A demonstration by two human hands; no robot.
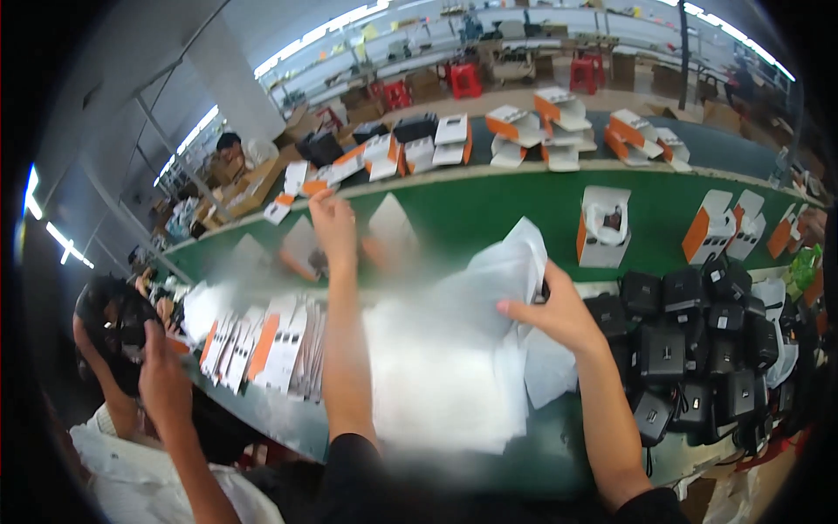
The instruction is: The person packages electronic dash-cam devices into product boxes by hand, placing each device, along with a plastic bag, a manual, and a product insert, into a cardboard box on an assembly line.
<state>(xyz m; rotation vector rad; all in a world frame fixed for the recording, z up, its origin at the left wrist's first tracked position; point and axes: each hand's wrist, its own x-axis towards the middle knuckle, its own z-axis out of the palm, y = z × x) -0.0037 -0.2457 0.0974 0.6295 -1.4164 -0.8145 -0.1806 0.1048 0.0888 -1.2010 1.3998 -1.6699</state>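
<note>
My left hand (334,225) reaches out over the green conveyor belt (497,196), its fingers curled together. Just past its fingertips lies an orange-and-white carton (314,187); whether they hold anything is hidden. Beside the wrist stand two open cartons, one (301,249) to the left and one (390,229) to the right, both blurred. My right hand (563,307) grips a thin, whitish plastic bag (506,269) with thumb and fingers. Something dark shows at its fingers, too little to name. Below the bag a stack of white sheets or bags (441,375) covers the bench.
At right lies a heap of black cases (690,341). Flat folded cartons (284,345) sit at left. Upright open cartons (602,236) stand along the belt, others (559,122) on the far ledge. A co-worker's hand (164,375) and a black item (109,327) are at far left.
</note>
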